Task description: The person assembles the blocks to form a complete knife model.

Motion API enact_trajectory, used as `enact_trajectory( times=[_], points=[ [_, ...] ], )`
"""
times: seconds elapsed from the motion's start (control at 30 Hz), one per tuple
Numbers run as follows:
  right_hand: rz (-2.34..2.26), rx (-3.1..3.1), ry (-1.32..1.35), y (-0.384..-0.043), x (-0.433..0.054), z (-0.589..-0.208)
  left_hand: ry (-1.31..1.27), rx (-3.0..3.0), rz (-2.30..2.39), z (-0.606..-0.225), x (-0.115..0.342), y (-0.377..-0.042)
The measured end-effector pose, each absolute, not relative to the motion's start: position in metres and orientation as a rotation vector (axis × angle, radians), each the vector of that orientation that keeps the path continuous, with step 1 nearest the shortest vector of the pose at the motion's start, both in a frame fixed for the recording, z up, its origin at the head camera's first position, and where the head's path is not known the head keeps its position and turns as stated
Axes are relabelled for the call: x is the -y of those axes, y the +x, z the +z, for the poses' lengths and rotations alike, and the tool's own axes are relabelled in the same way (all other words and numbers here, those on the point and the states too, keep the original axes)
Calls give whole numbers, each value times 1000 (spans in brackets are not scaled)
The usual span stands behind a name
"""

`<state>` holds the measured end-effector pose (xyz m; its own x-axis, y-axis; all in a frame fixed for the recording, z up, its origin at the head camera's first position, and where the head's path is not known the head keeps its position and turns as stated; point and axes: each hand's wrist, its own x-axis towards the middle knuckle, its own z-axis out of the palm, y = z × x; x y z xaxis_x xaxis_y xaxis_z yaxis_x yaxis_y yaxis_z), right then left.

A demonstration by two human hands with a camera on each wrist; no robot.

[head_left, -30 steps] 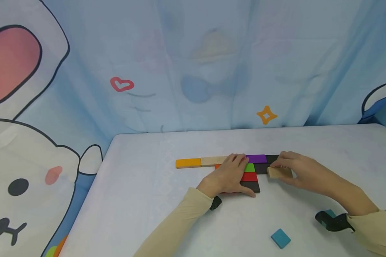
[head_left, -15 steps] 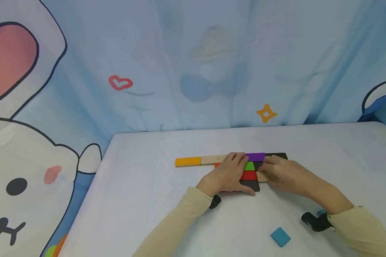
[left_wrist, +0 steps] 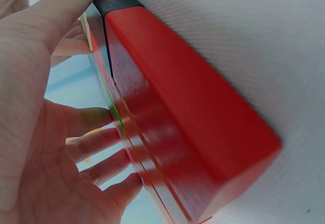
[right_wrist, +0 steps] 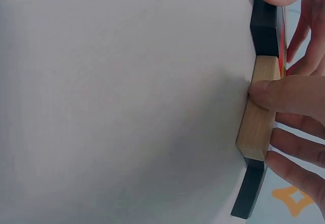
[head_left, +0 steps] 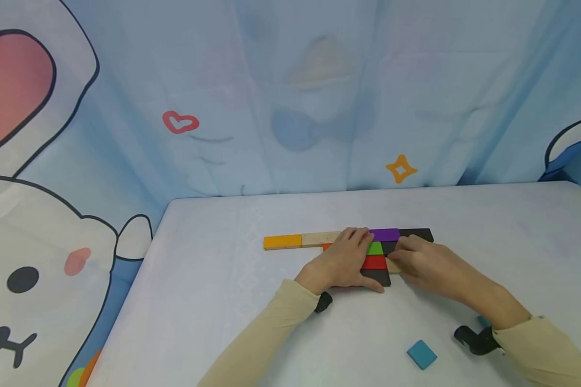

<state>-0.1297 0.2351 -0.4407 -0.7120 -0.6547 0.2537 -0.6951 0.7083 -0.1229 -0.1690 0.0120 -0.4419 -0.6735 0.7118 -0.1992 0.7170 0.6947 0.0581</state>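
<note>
My left hand (head_left: 341, 263) lies spread over a flat patch of coloured wooden blocks in the head view. Its thumb touches the black block (head_left: 377, 277) at the near corner, beside a red block (head_left: 375, 262) and a green block (head_left: 375, 248). In the left wrist view another red block (left_wrist: 198, 92) fronts the patch. My right hand (head_left: 436, 269) pinches a plain wooden block (right_wrist: 258, 122), thumb on its near side. That block sits against the patch's right side, between dark blocks in the right wrist view. The palm hides several blocks.
An orange-yellow block (head_left: 282, 242) and a pale wooden block (head_left: 319, 238) extend leftward in the far row; a purple block (head_left: 384, 235) and a black block (head_left: 416, 234) continue it rightward. One blue block (head_left: 422, 355) lies nearer; another (head_left: 483, 321) is partly hidden by the right wrist.
My right hand has moved left with the plain wooden block, bringing it from a tilted position apart to the patch's right side. My left hand has stayed in place.
</note>
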Motion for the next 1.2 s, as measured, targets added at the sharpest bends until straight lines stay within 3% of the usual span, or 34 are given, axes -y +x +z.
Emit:
enact_trajectory(
  times=[0.67, 0.93, 1.2],
  points=[
    [346, 2557, 1115, -133, -237, -450, 1142, -2709, -27, -442, -12, -169],
    [417, 2665, 936, -123, -251, -427, 1152, -2714, -51, -442, -12, -169],
    [647, 3174, 751, -108, -299, -415, 1173, -2709, -32, -441, -11, -167]
  ],
)
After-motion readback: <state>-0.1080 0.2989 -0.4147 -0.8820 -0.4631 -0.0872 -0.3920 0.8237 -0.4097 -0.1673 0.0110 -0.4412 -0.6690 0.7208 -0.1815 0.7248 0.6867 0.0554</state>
